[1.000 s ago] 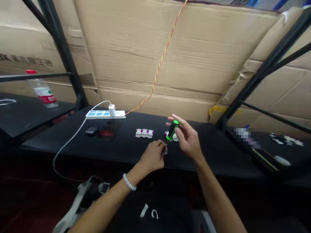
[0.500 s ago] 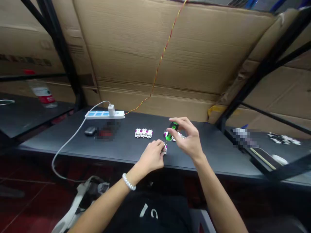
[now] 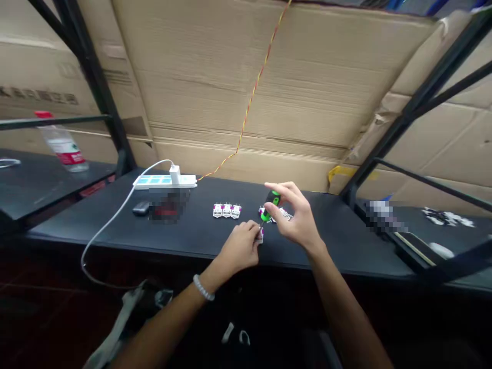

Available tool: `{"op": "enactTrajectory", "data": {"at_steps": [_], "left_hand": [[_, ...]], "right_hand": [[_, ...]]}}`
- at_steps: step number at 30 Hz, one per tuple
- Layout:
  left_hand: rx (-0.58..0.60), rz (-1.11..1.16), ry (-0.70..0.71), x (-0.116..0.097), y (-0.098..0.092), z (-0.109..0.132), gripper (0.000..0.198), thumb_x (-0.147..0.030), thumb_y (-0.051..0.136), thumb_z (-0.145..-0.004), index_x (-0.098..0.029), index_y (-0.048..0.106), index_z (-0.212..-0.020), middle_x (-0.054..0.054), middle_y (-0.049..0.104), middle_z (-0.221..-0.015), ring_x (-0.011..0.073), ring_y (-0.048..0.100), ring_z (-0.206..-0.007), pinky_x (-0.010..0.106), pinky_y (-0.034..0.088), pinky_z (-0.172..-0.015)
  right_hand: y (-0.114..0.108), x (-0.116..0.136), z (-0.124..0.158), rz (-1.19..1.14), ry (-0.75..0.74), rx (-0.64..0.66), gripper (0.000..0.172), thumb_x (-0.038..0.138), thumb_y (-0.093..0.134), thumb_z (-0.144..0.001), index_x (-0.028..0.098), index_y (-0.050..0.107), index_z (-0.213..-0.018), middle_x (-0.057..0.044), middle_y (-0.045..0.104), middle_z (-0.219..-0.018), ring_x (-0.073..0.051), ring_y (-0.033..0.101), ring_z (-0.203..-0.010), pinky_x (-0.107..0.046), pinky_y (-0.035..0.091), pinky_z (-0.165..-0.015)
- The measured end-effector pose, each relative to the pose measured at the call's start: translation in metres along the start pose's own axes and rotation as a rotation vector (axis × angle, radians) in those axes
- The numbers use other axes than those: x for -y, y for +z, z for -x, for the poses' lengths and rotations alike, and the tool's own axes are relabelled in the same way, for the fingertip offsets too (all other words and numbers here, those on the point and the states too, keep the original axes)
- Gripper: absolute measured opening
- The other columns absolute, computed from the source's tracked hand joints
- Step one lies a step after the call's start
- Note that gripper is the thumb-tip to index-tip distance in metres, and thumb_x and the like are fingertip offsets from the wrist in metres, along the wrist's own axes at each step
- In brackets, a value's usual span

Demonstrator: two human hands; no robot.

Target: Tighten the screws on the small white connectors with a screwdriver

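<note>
My right hand [image 3: 295,218] is closed round the top of a small screwdriver with a green and black handle [image 3: 269,205], held upright with its tip down. The tip meets a small white and magenta part [image 3: 261,235] that my left hand [image 3: 240,248] pinches against the black table [image 3: 200,230]. A row of three similar white and magenta parts [image 3: 226,210] lies just left of the hands. More such parts [image 3: 282,215] lie behind my right hand, partly hidden by it.
A white power strip [image 3: 163,180] with a plugged charger and white cable sits at the back left, a small dark object [image 3: 141,207] in front of it. A water bottle [image 3: 59,142] stands on the left table. Cardboard boxes and black frame bars stand behind.
My right hand's fingers have shifted round the screwdriver handle, which has tilted slightly. My left hand has stayed on the small part. The view has moved a little.
</note>
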State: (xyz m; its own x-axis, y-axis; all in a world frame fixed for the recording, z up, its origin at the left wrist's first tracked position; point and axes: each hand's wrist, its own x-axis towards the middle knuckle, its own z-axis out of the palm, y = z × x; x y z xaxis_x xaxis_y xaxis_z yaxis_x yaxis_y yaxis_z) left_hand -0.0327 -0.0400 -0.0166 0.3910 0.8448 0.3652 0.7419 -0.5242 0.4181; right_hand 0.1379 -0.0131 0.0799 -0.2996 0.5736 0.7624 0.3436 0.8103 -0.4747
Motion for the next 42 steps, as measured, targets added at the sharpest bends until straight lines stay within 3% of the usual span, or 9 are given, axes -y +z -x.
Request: {"op": "enactTrajectory", "data": {"at_steps": [3, 9, 15, 21, 26, 29, 33, 38, 42], "left_hand": [[0.008, 0.006, 0.0, 0.0, -0.001, 0.0, 0.016, -0.008, 0.056, -0.087, -0.02, 0.06, -0.096, 0.01, 0.067, -0.111, 0.0271, 0.063, -0.102, 0.042, 0.052, -0.093], [0.009, -0.01, -0.002, 0.0, 0.001, -0.001, 0.015, -0.008, 0.057, -0.086, -0.02, 0.059, -0.094, 0.009, 0.066, -0.112, 0.0268, 0.062, -0.103, 0.041, 0.052, -0.092], [0.016, -0.021, -0.003, -0.002, -0.002, 0.0, 0.016, -0.008, 0.056, -0.088, -0.02, 0.061, -0.098, 0.01, 0.067, -0.112, 0.0272, 0.063, -0.103, 0.041, 0.052, -0.094], [0.015, -0.017, -0.015, -0.003, -0.002, -0.001, 0.014, -0.009, 0.055, -0.09, -0.02, 0.061, -0.096, 0.009, 0.069, -0.112, 0.027, 0.064, -0.102, 0.041, 0.051, -0.091], [0.011, -0.026, -0.009, -0.002, 0.0, -0.001, 0.015, -0.008, 0.055, -0.089, -0.02, 0.06, -0.096, 0.008, 0.069, -0.107, 0.0269, 0.064, -0.1, 0.04, 0.051, -0.09], [0.021, -0.03, -0.017, -0.003, -0.001, -0.002, 0.015, -0.007, 0.054, -0.089, -0.02, 0.06, -0.095, 0.008, 0.069, -0.107, 0.0263, 0.064, -0.099, 0.039, 0.05, -0.089], [0.021, -0.026, -0.022, -0.003, 0.0, -0.002, 0.016, -0.007, 0.054, -0.089, -0.02, 0.061, -0.096, 0.008, 0.069, -0.109, 0.0263, 0.064, -0.099, 0.039, 0.05, -0.089], [0.029, -0.041, -0.024, -0.003, 0.0, -0.002, 0.017, -0.007, 0.054, -0.089, -0.019, 0.061, -0.099, 0.01, 0.068, -0.11, 0.0274, 0.063, -0.1, 0.04, 0.05, -0.089], [0.046, -0.059, -0.021, -0.003, -0.001, -0.002, 0.017, -0.007, 0.054, -0.09, -0.019, 0.062, -0.099, 0.01, 0.067, -0.111, 0.0279, 0.063, -0.101, 0.041, 0.05, -0.088]], "right_hand": [[-0.003, 0.0, 0.001, -0.174, 0.053, 0.125, 0.043, 0.033, 0.055, -0.106, 0.028, 0.06, -0.148, -0.01, 0.07, -0.129, -0.024, 0.071, -0.11, -0.041, 0.061, -0.094], [-0.006, 0.005, -0.005, 0.093, 0.006, -0.031, 0.028, 0.04, 0.083, -0.088, 0.027, 0.08, -0.113, -0.004, 0.069, -0.093, -0.018, 0.062, -0.072, -0.036, 0.06, -0.074], [-0.006, 0.004, -0.002, -0.182, 0.024, 0.16, 0.042, 0.029, 0.059, -0.105, 0.03, 0.062, -0.147, -0.009, 0.07, -0.131, -0.024, 0.071, -0.113, -0.041, 0.06, -0.096], [-0.009, 0.006, -0.004, 0.029, 0.006, -0.019, 0.021, 0.032, 0.082, -0.089, 0.025, 0.08, -0.108, -0.005, 0.07, -0.096, -0.019, 0.065, -0.078, -0.033, 0.057, -0.07], [-0.012, 0.007, 0.0, -0.127, 0.037, 0.159, 0.04, 0.03, 0.06, -0.103, 0.029, 0.065, -0.143, -0.01, 0.068, -0.133, -0.026, 0.07, -0.113, -0.042, 0.06, -0.095], [-0.011, 0.004, 0.002, -0.151, 0.048, 0.119, 0.037, 0.029, 0.063, -0.102, 0.028, 0.068, -0.139, -0.008, 0.073, -0.122, -0.024, 0.072, -0.104, -0.04, 0.061, -0.092], [-0.011, 0.002, 0.001, 0.064, -0.004, -0.037, 0.024, 0.031, 0.078, -0.093, 0.024, 0.079, -0.116, -0.006, 0.071, -0.1, -0.021, 0.068, -0.084, -0.036, 0.06, -0.08], [-0.015, 0.001, 0.001, -0.145, 0.008, 0.159, 0.047, 0.027, 0.057, -0.105, 0.031, 0.057, -0.152, -0.009, 0.068, -0.136, -0.025, 0.07, -0.117, -0.043, 0.058, -0.101], [-0.012, 0.003, -0.001, -0.071, -0.001, 0.083, 0.035, 0.028, 0.07, -0.098, 0.029, 0.073, -0.133, -0.006, 0.075, -0.11, -0.02, 0.071, -0.091, -0.035, 0.06, -0.084]]}}
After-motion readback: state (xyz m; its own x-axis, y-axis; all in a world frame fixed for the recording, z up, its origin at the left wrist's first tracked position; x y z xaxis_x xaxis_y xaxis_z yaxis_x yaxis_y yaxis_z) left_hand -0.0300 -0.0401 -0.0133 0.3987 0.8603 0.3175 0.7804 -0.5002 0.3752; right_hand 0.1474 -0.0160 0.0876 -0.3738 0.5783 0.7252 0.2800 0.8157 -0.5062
